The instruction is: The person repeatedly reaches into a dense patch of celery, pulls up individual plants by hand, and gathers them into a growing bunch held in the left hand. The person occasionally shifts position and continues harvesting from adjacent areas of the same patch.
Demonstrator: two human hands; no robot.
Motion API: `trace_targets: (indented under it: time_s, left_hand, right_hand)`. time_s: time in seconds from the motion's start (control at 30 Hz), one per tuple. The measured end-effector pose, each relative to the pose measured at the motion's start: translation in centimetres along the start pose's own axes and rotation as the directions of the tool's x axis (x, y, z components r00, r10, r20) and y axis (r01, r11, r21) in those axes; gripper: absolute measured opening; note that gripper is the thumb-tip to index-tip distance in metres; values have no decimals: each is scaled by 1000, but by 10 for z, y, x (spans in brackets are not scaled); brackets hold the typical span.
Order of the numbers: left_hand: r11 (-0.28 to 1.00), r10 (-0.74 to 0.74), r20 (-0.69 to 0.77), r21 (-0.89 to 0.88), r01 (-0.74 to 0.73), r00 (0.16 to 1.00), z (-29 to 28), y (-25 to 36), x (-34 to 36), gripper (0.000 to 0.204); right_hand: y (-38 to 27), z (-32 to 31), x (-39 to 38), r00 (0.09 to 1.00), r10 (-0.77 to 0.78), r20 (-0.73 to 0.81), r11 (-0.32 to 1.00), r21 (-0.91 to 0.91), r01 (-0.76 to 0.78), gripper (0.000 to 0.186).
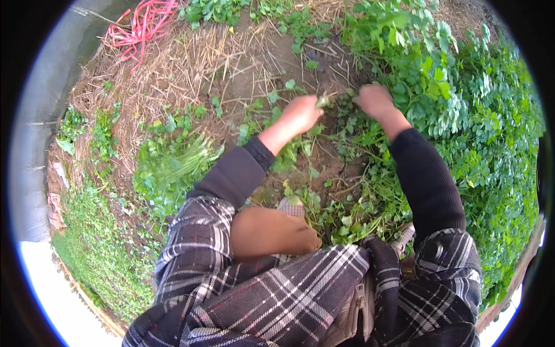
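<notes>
Both my arms reach out over a patch of brown soil point(254, 81) scattered with straw and small greens. My left hand point(298, 115) is closed, with a small tuft of pale green stems point(324, 101) showing at its fingertips. To the right, at the edge of the tall leafy plants point(428, 69), my right hand point(376, 99) is closed too; what its fingers hold, if anything, is too small to make out. Left of my left forearm lies a bunch of green stalks point(179, 165) on the ground.
A tangle of pink plastic strips point(141, 29) lies at the far left. Dense green plants point(497, 150) fill the right side, and low greens point(98, 248) cover the lower left. Loose leaves point(352, 222) lie around my shoes point(291, 206). A grey sheet point(34, 156) borders the left.
</notes>
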State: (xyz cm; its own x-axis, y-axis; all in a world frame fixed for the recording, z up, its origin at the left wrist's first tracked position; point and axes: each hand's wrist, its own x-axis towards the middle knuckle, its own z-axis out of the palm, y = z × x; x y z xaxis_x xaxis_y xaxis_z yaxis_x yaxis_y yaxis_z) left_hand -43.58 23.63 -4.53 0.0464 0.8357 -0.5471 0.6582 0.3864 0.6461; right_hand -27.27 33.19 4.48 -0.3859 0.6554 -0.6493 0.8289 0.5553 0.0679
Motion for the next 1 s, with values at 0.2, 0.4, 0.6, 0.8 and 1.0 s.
trace_targets:
  time_s: [0.2,0.4,0.6,0.8,1.0]
  left_hand:
    - [769,145,153,-639,-14,977,-25,12,-44,14]
    - [359,442,-569,-597,-718,694,-167,36,-146,17]
    - [963,270,-808,217,-162,524,-293,-30,-288,20]
    - [260,286,-536,841,474,794,-242,-159,-301,8]
    - [796,-22,-426,540,273,905,-128,-254,-234,51]
  right_hand:
    - [36,23,-7,915,60,-399,254,892,373,40]
    - [41,-19,-73,874,58,-482,-65,872,485,34]
    - [29,22,-98,945,120,-305,41,952,302,32]
    - [-14,80,-101,963,-27,-267,223,938,267,27]
    - [-69,120,-98,959,-277,-53,436,883,174,22]
